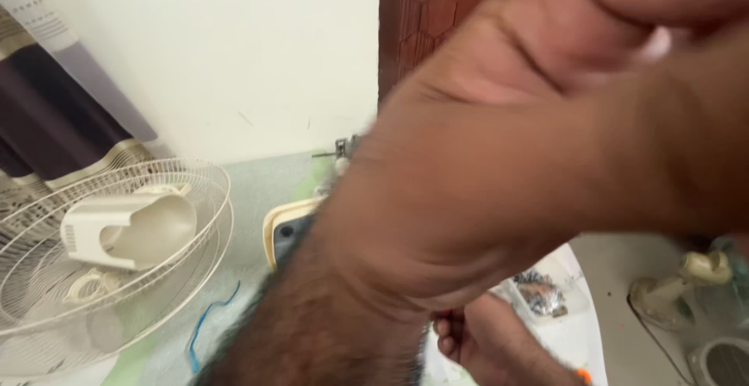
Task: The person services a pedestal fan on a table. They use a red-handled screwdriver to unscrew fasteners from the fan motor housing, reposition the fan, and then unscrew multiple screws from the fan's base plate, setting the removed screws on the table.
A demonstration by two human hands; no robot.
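Fan grille [117,277] cradles a cream motor cover [129,230]; blurred left hand [546,121] grip unclear, right hand [491,347] fingers curled.

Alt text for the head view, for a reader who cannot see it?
A blurred forearm and hand fill most of the frame, close to the camera. Below, another hand shows partly. At left, a white fan guard holds a cream motor cover.
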